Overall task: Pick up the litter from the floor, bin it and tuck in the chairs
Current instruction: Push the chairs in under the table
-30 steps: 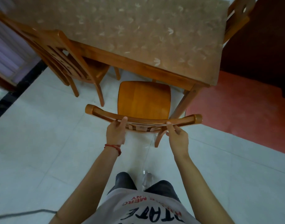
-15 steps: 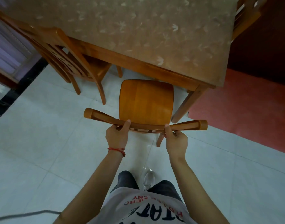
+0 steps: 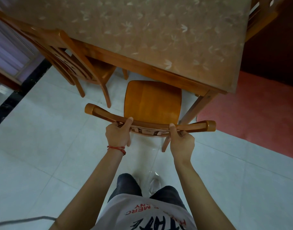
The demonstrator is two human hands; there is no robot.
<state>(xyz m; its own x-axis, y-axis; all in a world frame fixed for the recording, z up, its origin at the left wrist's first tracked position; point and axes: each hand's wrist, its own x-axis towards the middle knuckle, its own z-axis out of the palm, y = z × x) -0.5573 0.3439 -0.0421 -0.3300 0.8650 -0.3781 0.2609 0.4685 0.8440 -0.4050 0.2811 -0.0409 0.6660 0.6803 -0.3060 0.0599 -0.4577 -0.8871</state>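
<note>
Beside table leg [image 3: 194,108], held chair [image 3: 152,103], second chair [image 3: 79,67] left

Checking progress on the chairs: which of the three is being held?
The middle chair: left hand and right hand grip its top rail. The left chair and far-right chair are untouched.

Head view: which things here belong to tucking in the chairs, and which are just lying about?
Job:
chair, top rail gripped by left hand and right hand
table
second chair, at the table's left
third chair, at the far right corner

Lying about:
cable on the floor
red mat
</note>
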